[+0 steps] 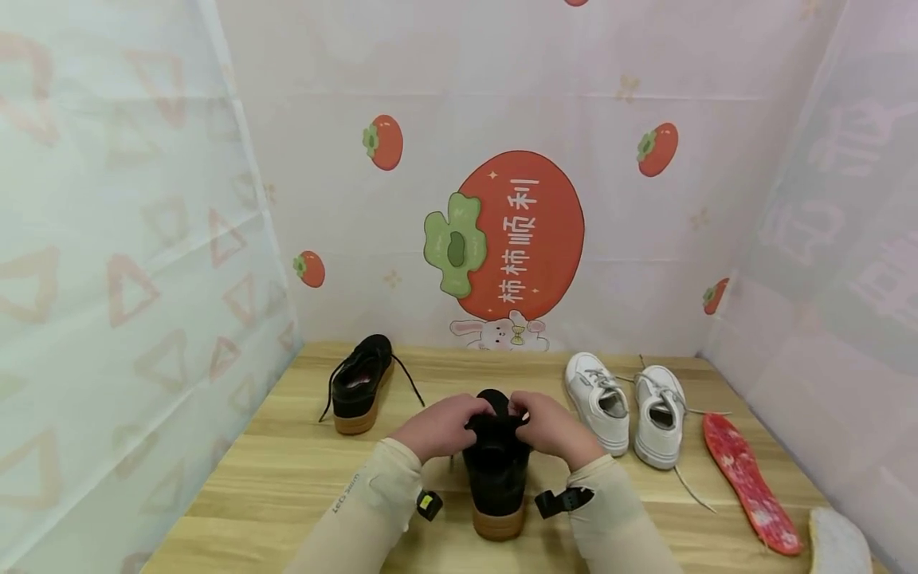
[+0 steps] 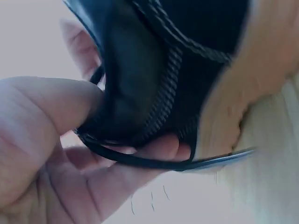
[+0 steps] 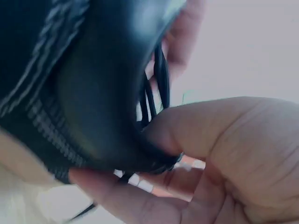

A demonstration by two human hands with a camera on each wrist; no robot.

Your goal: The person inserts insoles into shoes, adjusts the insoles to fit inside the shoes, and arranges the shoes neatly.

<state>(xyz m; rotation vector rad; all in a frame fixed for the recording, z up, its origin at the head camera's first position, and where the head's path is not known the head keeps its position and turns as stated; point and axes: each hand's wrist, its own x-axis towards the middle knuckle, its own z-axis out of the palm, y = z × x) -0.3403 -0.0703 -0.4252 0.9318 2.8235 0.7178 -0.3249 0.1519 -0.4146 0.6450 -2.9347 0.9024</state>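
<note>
A black sneaker (image 1: 496,478) with a tan sole stands at the middle of the table, heel toward me. My left hand (image 1: 443,426) pinches the left edge of its opening. In the left wrist view that thumb lies at the inner lining and the fingers (image 2: 159,148) press the outer side, a black lace (image 2: 135,162) running across them. My right hand (image 1: 555,426) pinches the opposite edge; the right wrist view has its thumb (image 3: 187,126) over the rim and fingers outside. Laces (image 3: 161,74) hang within the opening. Both hands partly cover the sneaker's front.
The matching black shoe (image 1: 363,383) stands at the back left, laces loose. To the right are two white sneakers (image 1: 598,402) with untied laces, a red patterned insole (image 1: 749,482) and a pale, partly cut-off piece (image 1: 839,542). Printed cloth walls (image 1: 337,199) enclose the wooden table (image 1: 272,478).
</note>
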